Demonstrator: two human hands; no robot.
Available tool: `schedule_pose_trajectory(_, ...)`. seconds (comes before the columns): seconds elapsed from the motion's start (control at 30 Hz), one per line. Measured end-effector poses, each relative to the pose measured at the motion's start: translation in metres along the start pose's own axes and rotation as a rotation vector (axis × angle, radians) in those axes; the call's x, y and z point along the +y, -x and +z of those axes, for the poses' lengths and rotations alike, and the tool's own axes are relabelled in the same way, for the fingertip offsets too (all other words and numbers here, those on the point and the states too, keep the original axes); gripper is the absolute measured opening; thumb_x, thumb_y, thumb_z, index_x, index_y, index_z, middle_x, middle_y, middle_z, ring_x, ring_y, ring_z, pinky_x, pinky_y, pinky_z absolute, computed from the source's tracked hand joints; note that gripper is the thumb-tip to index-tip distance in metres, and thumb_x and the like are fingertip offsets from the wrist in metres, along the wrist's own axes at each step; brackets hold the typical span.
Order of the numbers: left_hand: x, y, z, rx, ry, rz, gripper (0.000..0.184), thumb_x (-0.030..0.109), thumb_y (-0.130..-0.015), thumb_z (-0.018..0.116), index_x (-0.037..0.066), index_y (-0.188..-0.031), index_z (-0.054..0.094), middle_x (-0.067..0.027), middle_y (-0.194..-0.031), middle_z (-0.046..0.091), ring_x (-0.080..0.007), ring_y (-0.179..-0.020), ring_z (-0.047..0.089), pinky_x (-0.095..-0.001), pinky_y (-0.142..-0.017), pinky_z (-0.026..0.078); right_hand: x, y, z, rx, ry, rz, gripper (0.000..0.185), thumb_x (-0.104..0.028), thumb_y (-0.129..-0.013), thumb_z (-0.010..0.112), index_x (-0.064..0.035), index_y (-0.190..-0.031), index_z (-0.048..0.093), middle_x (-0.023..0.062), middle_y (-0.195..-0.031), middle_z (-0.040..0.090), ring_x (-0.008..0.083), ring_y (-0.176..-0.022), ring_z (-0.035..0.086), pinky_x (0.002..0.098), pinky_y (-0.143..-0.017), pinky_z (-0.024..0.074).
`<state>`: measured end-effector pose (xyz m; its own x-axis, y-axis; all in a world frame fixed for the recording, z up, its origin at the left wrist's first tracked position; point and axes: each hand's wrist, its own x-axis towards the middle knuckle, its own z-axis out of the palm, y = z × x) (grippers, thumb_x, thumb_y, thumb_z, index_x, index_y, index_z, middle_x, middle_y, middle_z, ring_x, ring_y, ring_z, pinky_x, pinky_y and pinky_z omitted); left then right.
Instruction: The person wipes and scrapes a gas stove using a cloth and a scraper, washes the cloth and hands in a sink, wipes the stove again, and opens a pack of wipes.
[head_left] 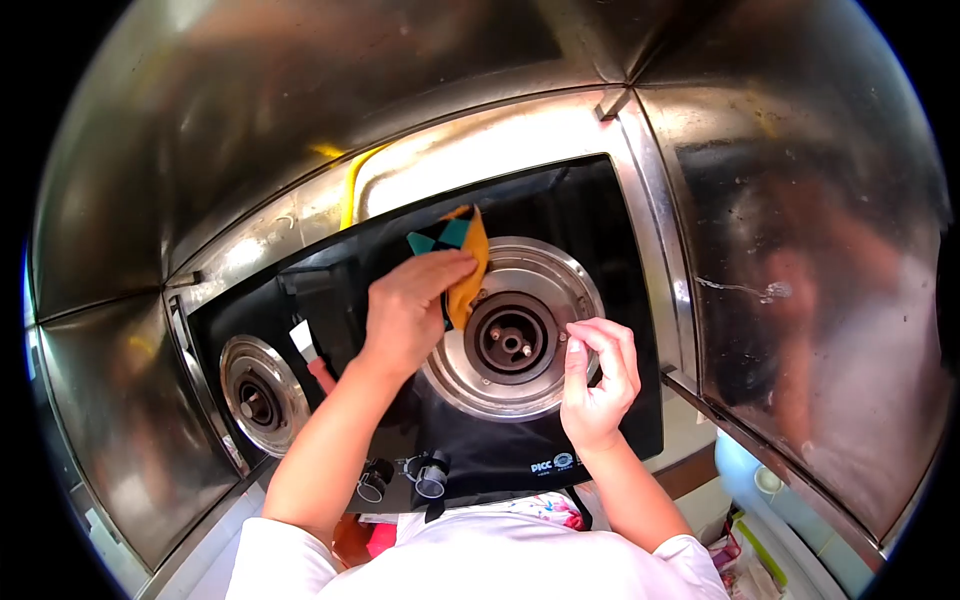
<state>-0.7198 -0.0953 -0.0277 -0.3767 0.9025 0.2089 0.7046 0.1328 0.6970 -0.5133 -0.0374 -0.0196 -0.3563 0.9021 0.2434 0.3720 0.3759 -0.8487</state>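
Observation:
My left hand [415,300] is closed on a cloth [470,270], orange-yellow with a green and black patterned side. The cloth hangs over the left rim of the right-hand gas burner [512,395], a round steel dish with a dark burner head in its middle. Over the right side of that dish is my right hand [602,385], thumb and forefinger brought together in a pinch. Whatever may be between those fingertips is too small to make out. Both burners are set in a black glass cooktop [480,455].
A scraper [305,345] with a pale blade and reddish handle lies between the burners. The second burner [262,400] is at the left, two control knobs [430,475] at the front. Metal panels [800,280] enclose the back and sides; a yellow hose [352,185] runs behind.

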Motion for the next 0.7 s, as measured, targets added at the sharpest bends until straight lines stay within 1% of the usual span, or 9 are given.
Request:
schedule_pose_trajectory(0.1,0.005,-0.029,0.004,-0.113,0.015,0.079,0.036,-0.012,-0.068,0.064,0.007,-0.097,0.073,-0.0097,-0.100,0.070,-0.0291,-0.091,0.067,-0.0333,-0.080,0.055,0.003,-0.003,-0.007,0.012,-0.013,0.010,0.014,0.008,-0.082,0.062,0.0023,-0.094,0.066,0.0140,-0.093,0.061,0.0254,-0.083,0.062,0.0317,-0.073,0.0514)
schedule_pose_trajectory(0.17,0.006,-0.044,0.012,-0.359,-0.084,0.177,0.034,-0.009,-0.067,0.067,0.009,-0.095,0.073,-0.0089,-0.094,0.069,-0.0290,-0.087,0.066,-0.0343,-0.076,0.055,0.007,-0.005,-0.012,0.038,0.050,-0.039,0.014,0.008,-0.082,0.062,0.0023,-0.094,0.066,0.0134,-0.094,0.061,0.0235,-0.081,0.062,0.0305,-0.072,0.0513)
schedule_pose_trajectory(0.33,0.012,-0.053,0.038,-0.375,-0.010,0.119,0.026,-0.006,-0.066,0.068,0.009,-0.087,0.075,-0.0071,-0.088,0.069,-0.0283,-0.084,0.066,-0.0356,-0.076,0.054,0.016,-0.005,-0.019,0.068,0.005,0.044,0.014,0.008,-0.082,0.062,0.0021,-0.094,0.065,0.0125,-0.095,0.061,0.0201,-0.079,0.061,0.0280,-0.070,0.0509)
schedule_pose_trajectory(0.43,0.036,-0.053,0.066,-0.457,0.059,0.267,0.023,-0.004,-0.066,0.067,0.008,-0.084,0.074,-0.0066,-0.088,0.069,-0.0286,-0.085,0.064,-0.0367,-0.079,0.052,0.017,-0.006,-0.020,0.044,-0.023,0.050,0.014,0.008,-0.081,0.064,0.0019,-0.094,0.065,0.0124,-0.095,0.061,0.0207,-0.079,0.061,0.0289,-0.071,0.0512)
schedule_pose_trajectory(0.47,0.043,-0.052,0.065,-0.519,-0.014,0.247,0.022,-0.004,-0.066,0.067,0.008,-0.084,0.073,-0.0072,-0.090,0.069,-0.0289,-0.086,0.064,-0.0369,-0.081,0.051,0.017,-0.006,-0.022,0.046,-0.021,0.051,0.014,0.008,-0.081,0.064,0.0019,-0.094,0.065,0.0124,-0.095,0.061,0.0207,-0.079,0.061,0.0289,-0.071,0.0512)
schedule_pose_trajectory(0.53,0.031,-0.052,0.057,-0.407,0.041,0.243,0.024,-0.003,-0.066,0.068,0.008,-0.087,0.073,-0.0074,-0.092,0.069,-0.0287,-0.087,0.064,-0.0372,-0.080,0.052,0.020,-0.008,-0.028,0.058,0.017,0.062,0.016,0.008,-0.080,0.065,0.0013,-0.094,0.065,0.0122,-0.095,0.062,0.0219,-0.080,0.062,0.0299,-0.072,0.0516)
schedule_pose_trajectory(0.57,0.020,-0.053,0.048,-0.363,-0.049,0.259,0.026,-0.004,-0.065,0.070,0.008,-0.088,0.073,-0.0079,-0.093,0.069,-0.0282,-0.087,0.064,-0.0369,-0.079,0.053,0.023,-0.008,-0.031,0.062,0.018,0.066,0.016,0.008,-0.080,0.065,0.0013,-0.094,0.065,0.0122,-0.095,0.062,0.0219,-0.080,0.062,0.0299,-0.072,0.0516)
schedule_pose_trajectory(0.6,0.020,-0.053,0.037,-0.385,-0.097,0.176,0.031,-0.005,-0.064,0.071,0.009,-0.091,0.074,-0.0082,-0.092,0.069,-0.0280,-0.087,0.065,-0.0359,-0.078,0.055,0.027,-0.007,-0.035,0.064,0.025,0.085,0.016,0.008,-0.080,0.065,0.0010,-0.094,0.065,0.0122,-0.095,0.062,0.0223,-0.081,0.062,0.0303,-0.072,0.0518)
schedule_pose_trajectory(0.7,0.030,-0.051,0.034,-0.390,-0.162,0.119,0.033,-0.007,-0.063,0.071,0.009,-0.092,0.074,-0.0084,-0.093,0.069,-0.0278,-0.087,0.066,-0.0346,-0.077,0.055,0.033,0.000,-0.039,0.059,0.028,0.126,0.016,0.008,-0.079,0.065,0.0005,-0.094,0.065,0.0121,-0.096,0.062,0.0229,-0.082,0.063,0.0306,-0.073,0.0520)
